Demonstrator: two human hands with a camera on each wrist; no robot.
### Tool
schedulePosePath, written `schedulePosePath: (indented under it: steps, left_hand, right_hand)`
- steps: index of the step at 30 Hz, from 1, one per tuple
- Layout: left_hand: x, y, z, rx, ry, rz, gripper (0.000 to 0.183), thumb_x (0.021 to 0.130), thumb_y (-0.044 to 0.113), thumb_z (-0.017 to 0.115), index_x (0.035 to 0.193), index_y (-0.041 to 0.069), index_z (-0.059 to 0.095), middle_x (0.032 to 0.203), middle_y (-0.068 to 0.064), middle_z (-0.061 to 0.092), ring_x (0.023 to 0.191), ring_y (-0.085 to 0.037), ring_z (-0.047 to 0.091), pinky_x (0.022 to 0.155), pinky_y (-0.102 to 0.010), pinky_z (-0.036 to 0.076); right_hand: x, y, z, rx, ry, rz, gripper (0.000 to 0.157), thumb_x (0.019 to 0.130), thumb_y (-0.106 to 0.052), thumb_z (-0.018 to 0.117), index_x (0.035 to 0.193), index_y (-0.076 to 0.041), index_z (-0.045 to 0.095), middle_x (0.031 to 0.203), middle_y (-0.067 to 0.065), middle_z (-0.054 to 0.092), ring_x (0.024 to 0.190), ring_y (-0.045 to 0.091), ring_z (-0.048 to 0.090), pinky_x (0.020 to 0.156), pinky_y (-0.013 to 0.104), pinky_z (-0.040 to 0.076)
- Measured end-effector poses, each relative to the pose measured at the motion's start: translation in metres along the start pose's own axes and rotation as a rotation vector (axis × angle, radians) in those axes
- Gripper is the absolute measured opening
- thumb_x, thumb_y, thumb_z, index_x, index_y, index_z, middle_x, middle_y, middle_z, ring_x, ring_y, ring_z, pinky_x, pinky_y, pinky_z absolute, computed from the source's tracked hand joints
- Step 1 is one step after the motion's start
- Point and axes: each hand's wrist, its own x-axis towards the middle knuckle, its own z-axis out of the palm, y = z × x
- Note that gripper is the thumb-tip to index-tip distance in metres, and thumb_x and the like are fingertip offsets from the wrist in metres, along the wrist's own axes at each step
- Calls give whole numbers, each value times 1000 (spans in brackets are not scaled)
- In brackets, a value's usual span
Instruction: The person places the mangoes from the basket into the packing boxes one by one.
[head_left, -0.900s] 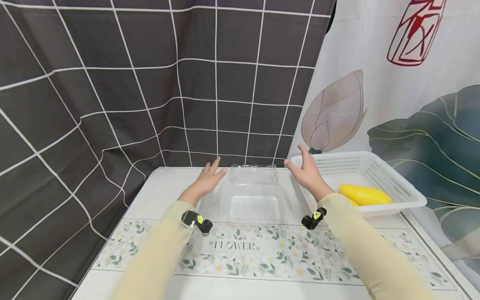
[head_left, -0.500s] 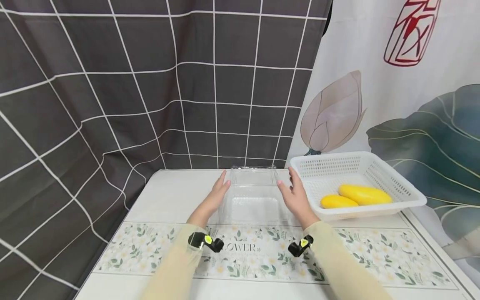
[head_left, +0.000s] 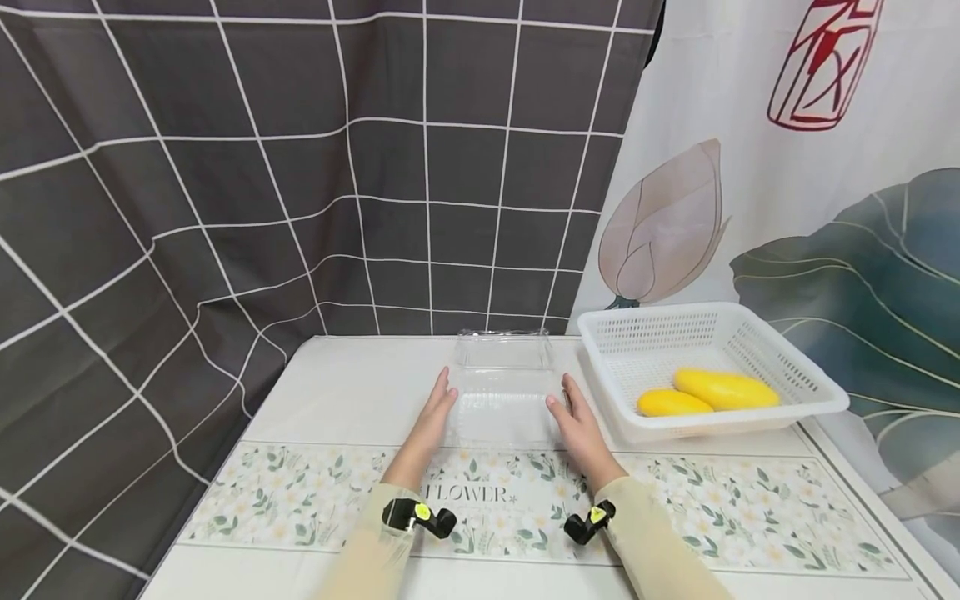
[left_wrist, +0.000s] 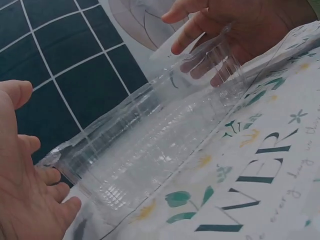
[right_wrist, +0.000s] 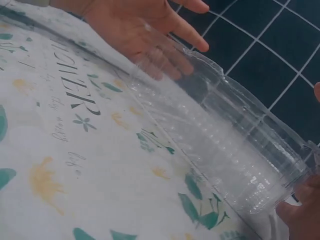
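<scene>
A clear plastic clamshell box (head_left: pixel 504 410) lies on the white tabletop, its raised lid (head_left: pixel 504 350) toward the back. My left hand (head_left: pixel 433 417) is alongside the left wall of the box with relaxed fingers. On the opposite side, my right hand (head_left: pixel 577 425) faces it, thumb up and fingers extended. In the left wrist view, the left hand's fingertips (left_wrist: pixel 70 205) are right at the box's near corner, and the right hand (left_wrist: pixel 250 30) shows through the plastic at the far end. From the right wrist, the left hand (right_wrist: pixel 145 35) appears partly behind the clear wall.
At the right stands a white slotted plastic basket (head_left: pixel 600 333) with two yellow oblong fruits, a larger one (head_left: pixel 726 389) and a smaller one (head_left: pixel 673 403). A floral runner band (head_left: pixel 735 508) crosses the front of the table. A dark grid curtain (head_left: pixel 390 167) hangs behind.
Both hands have come inward and closer to my body, from wide apart to the two sides of the box. The smaller fruit has come into view beside the right arm.
</scene>
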Motion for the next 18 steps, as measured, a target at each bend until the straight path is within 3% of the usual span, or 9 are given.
schedulePosePath:
  steps: [10,18]
  left_hand:
    - [-5,-8,5,-84,7,73,56,97,44,35,147,31,15,152,8,12,138,-17,11,111,-47,5]
    - [-14,-4,11,-174,-34,148,52,100,24,32,148,18,12,153,2,8,139,-17,5,111,-44,2]
  right_hand:
    - [-6,11,2,148,-1,-59,63,97,-33,46,148,-15,13,152,-3,12,138,15,8,112,35,13]
    - [-8,15,3,217,-19,-63,60,99,-25,42,148,-16,10,152,0,11,138,14,5,112,36,7]
